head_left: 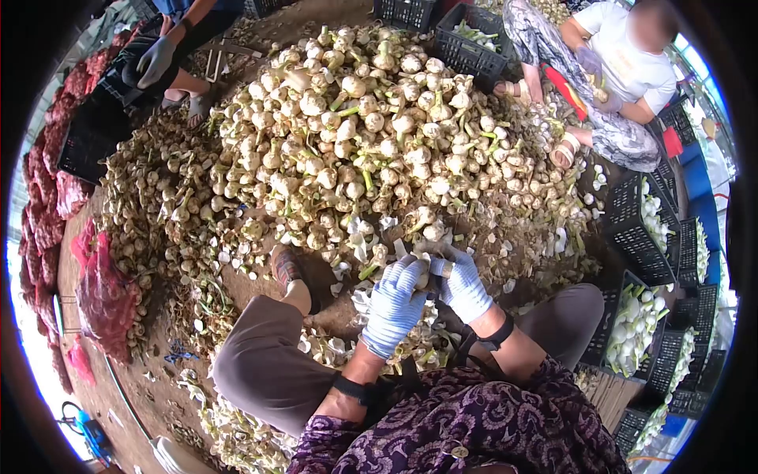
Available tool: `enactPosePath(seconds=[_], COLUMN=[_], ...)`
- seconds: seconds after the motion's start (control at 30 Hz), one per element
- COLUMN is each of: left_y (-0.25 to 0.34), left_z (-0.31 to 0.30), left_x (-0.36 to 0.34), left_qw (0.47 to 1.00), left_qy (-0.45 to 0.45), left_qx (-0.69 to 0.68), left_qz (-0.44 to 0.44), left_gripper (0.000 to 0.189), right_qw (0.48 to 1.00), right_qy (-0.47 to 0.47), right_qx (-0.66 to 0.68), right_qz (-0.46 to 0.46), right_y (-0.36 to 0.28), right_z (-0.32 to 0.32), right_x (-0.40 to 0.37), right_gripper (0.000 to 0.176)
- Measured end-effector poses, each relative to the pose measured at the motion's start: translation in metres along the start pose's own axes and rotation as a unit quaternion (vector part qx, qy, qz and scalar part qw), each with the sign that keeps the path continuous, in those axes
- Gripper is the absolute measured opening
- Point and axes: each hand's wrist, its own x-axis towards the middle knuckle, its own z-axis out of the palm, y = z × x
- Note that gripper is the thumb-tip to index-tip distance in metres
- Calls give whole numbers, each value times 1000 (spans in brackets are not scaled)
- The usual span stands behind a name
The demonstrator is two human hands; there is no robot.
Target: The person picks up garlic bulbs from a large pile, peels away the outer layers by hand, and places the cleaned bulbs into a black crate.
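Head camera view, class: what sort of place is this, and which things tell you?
Probably a garlic-handling work area, perhaps a shed: a large heap of garlic bulbs covers the ground, black crates at right hold whiter bulbs, and a red mesh sack stands at left.

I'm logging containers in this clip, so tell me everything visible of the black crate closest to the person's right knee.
The black crate looks like plastic, open-topped and roughly rectangular. It is loaded with whitish garlic bulbs on pale green stems, lying jumbled together. It stands just to the right of the right knee, with more loaded crates beyond it. Neither hand is on it. Its underside is hidden, and whether it touches the knee is unclear.
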Motion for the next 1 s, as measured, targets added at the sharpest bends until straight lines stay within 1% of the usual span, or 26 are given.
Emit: enactPosePath(seconds=[0.03,0.07,0.13,0.2,0.23,0.33,0.43,0.47,0.53,0.57,0.6,0.67,0.7,0.73,0.77,0.8,0.83,0.9,1.0], left_y=[-1,-2,-2,-2,-2,1,4,2,-4,-6,-4,0,-4,-4,-3,-3,-2,2,-4], left_z=[2,2,2,3,4,4,4,5,5,2,3,3,7,9,11,11,10,5,7], left_x=[-1,-1,-2,-3,-3,-2,-1,-2,-3,-6,-6,-6,-8,-9,-9,-9,-8,-3,-4], left_qw=[999,999,994,992,990,993,997,997,997,986,986,970,965,965,972,979,979,999,999], left_qy=[4,4,-6,-10,-13,-11,10,10,19,5,6,7,10,8,9,11,11,38,33], left_qx=[22,22,72,87,102,81,40,40,-42,-84,-85,-155,-178,-178,-156,-134,-134,-17,2], left_qz=[24,24,78,89,100,90,71,71,-69,-146,-145,-187,-194,-193,-173,-152,-152,-34,-17], left_gripper=[44,44,43,42,41,38,37,37,38,43,43,45,45,45,45,45,45,45,46], right_qw=[1000,1000,999,996,996,996,996,996,996,995,994,991,993,992,992,995,996,997,997], right_qy=[0,5,10,-31,-31,-33,-30,-13,4,5,7,-7,20,47,48,62,76,62,44], right_qx=[0,18,35,69,69,73,85,79,74,75,75,100,67,33,33,24,14,19,32], right_qz=[0,8,17,36,36,47,26,36,45,64,84,89,100,111,111,77,44,44,46], right_y=[3,6,7,0,-1,0,5,4,1,-3,-12,-30,-33,-33,-26,-14,-5,1,-1], right_z=[-2,-4,-7,-4,-4,-7,-15,-16,-14,-11,-1,19,24,27,26,22,17,8,7], right_x=[1,3,2,-2,-3,-5,-4,-6,-9,-11,-14,-19,-20,-20,-18,-14,-10,-4,-6], right_gripper=[30,30,31,28,28,31,36,36,37,36,35,34,35,35,35,35,35,33,32])
